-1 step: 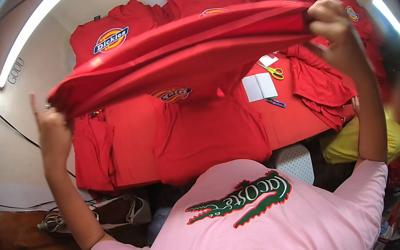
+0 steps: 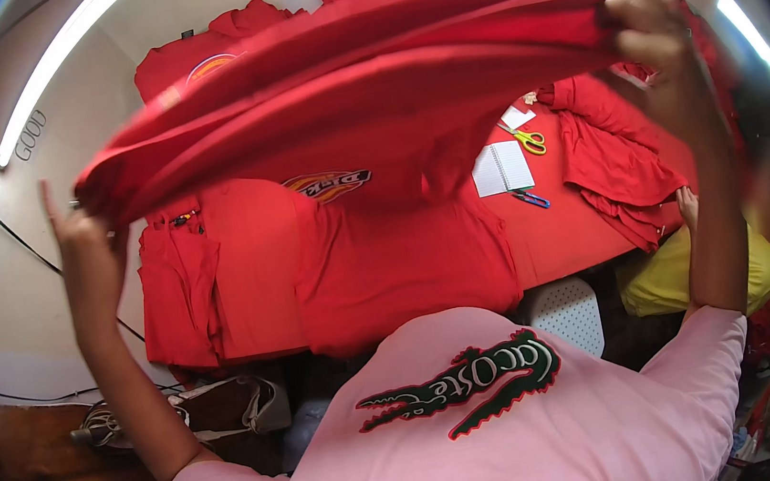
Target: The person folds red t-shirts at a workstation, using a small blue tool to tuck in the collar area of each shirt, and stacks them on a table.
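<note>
The left hand point(image 2: 89, 240) is gripping one end of a red shirt point(image 2: 348, 96), the right hand point(image 2: 655, 27) its other end; the shirt is hanging stretched above the worktop point(image 2: 554, 244), not yet lying down; beneath, another red shirt point(image 2: 408, 271) is already lying spread.

A notebook point(image 2: 502, 168) lies on the table point(image 2: 549, 241), left of the scissors point(image 2: 535, 141).

Lettering point(image 2: 31, 137) stands on the pink shirt point(image 2: 489, 463), laid-out red shirt point(image 2: 407, 267) and wall point(image 2: 8, 224).
</note>
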`<state>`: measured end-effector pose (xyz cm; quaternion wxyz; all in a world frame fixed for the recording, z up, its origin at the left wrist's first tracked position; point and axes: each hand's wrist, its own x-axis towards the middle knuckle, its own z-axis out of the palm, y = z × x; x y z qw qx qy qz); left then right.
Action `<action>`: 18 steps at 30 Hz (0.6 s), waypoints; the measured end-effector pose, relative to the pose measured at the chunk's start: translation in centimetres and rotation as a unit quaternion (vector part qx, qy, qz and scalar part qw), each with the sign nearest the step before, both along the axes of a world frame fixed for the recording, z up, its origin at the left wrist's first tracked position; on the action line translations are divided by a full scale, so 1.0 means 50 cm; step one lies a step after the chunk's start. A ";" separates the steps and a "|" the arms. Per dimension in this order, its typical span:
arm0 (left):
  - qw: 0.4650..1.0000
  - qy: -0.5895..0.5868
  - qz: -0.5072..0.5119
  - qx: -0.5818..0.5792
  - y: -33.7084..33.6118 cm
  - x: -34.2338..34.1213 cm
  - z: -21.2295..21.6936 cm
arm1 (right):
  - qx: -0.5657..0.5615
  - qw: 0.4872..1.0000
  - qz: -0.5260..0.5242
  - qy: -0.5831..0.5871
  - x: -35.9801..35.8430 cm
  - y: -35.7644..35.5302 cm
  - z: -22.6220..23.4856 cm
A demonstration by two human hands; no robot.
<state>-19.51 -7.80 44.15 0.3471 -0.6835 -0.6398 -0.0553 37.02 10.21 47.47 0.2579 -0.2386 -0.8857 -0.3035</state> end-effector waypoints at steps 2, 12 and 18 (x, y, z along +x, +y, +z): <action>0.999 0.013 -0.026 0.035 -0.032 0.005 0.070 | 0.029 0.997 0.001 0.068 0.035 -0.008 0.048; 0.854 -0.493 -0.166 0.009 0.030 -0.115 0.019 | -0.013 0.996 -0.025 -0.083 -0.024 0.063 0.036; 0.980 0.023 -0.045 0.194 0.138 -0.146 -0.018 | 0.103 0.988 -0.111 0.005 -0.011 0.137 -0.009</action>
